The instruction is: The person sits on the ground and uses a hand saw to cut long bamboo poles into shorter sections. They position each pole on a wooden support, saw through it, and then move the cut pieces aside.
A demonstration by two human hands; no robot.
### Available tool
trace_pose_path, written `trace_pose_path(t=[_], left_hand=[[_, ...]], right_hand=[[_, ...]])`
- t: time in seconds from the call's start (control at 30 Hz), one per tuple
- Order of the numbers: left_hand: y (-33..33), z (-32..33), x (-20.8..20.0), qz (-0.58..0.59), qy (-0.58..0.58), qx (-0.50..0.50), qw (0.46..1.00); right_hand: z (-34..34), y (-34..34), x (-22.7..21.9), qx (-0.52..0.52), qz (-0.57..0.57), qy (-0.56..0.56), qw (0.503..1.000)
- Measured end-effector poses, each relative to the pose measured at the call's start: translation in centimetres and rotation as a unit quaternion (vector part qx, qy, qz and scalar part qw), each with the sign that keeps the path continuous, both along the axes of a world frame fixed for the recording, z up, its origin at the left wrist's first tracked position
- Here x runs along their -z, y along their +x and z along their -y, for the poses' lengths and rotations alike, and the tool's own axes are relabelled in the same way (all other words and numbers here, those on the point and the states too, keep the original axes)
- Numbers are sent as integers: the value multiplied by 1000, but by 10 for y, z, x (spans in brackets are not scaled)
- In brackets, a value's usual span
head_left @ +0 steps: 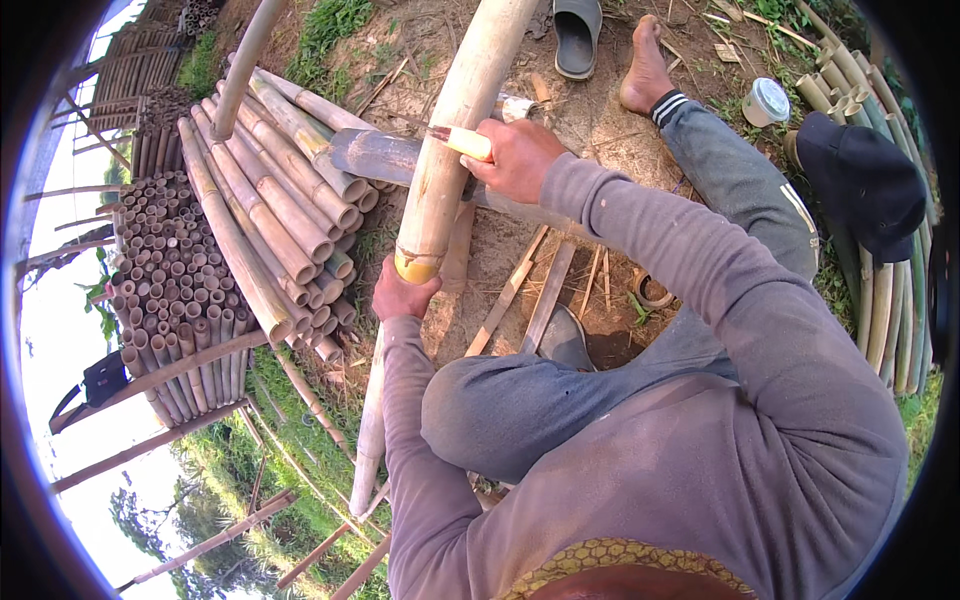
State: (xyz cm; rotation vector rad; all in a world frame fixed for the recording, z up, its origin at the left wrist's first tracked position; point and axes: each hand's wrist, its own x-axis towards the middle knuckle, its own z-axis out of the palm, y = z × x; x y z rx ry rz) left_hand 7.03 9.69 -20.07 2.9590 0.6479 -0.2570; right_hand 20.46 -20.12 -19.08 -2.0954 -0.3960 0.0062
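A thick bamboo pole (450, 150) slants from the top of the view down toward me, crossing over a dark, flat-looking beam (372, 157). My left hand (404, 293) is closed round the pole's near end, just below its yellowish cut face. In my right hand (522, 160), fingers wrapped, is a pale-handled tool (462, 142) with a reddish-brown collar, lying across the pole. A thin dark part runs left from the collar; I cannot tell whether it is a knife blade.
Piled bamboo poles (275, 195) lie at the left, beside stacked cut ends (180, 265). Sandals (577, 38), a lidded cup (766, 102), a dark cap (865, 185) and more bamboo (885, 310) lie around. Loose slats (548, 297) are near my bent leg.
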Motion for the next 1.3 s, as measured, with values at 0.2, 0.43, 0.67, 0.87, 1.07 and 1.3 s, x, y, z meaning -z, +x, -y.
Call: trace_pose_path(t=[0.2,0.43,0.67,0.87,1.07,1.3], left_hand=[[-19,-6,-3,-13,-9,-23,1000],[-13,-1,3,11,6,2,1000],[-10,-9,7,-6,2,-8,1000],[-18,-6,3,-3,-5,-15,1000],[-2,3,1,8,-6,-3,1000],[-16,-9,4,7,-9,-18,1000]], right_hand=[[123,-105,-6,-50,-26,53,997],[102,-68,4,-34,-40,61,997],[50,-42,-2,-8,-32,34,999],[176,-153,-23,-31,-29,52,998],[46,-21,23,-18,-15,45,999],[77,-67,8,-32,-69,45,996]])
